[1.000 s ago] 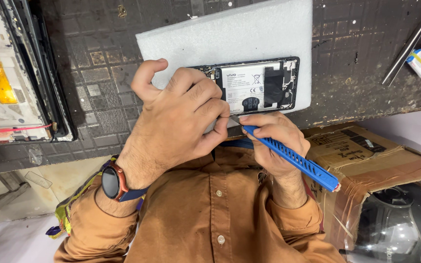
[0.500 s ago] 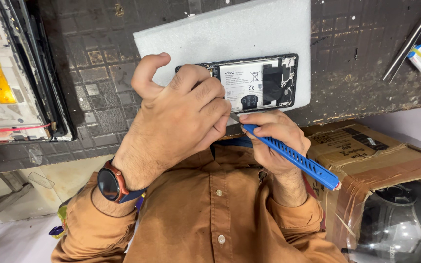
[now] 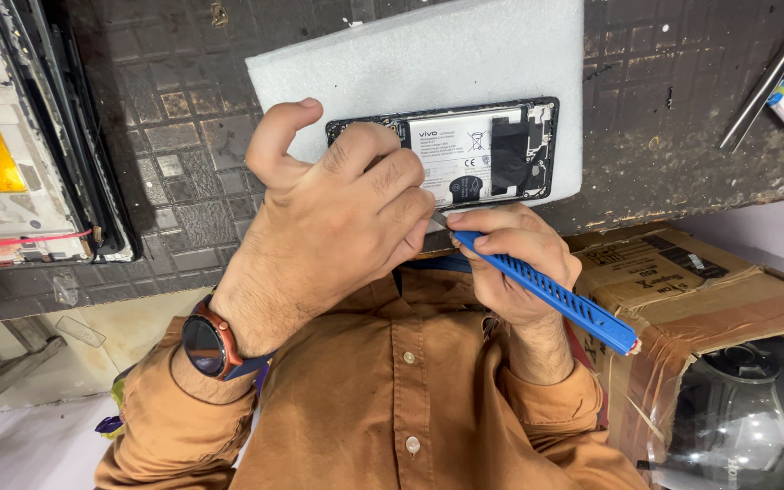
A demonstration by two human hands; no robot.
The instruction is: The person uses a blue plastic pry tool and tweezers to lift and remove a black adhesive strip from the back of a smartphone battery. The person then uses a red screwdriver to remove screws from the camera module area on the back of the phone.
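one opened phone lies on one white foam pad on the dark mat. the left hand presses down on the phone's near end; the right hand is clamped around one blue pry tool, tip at the phone's edge. one smartwatch sits on the left wrist.

The opened phone lies on a foam pad, which lies on the work mat. The left hand rests on the phone's left end. The right hand is at its near edge, holding a pry tool. Left of the pad lies a stack of phone screens; to the right lie tweezers.
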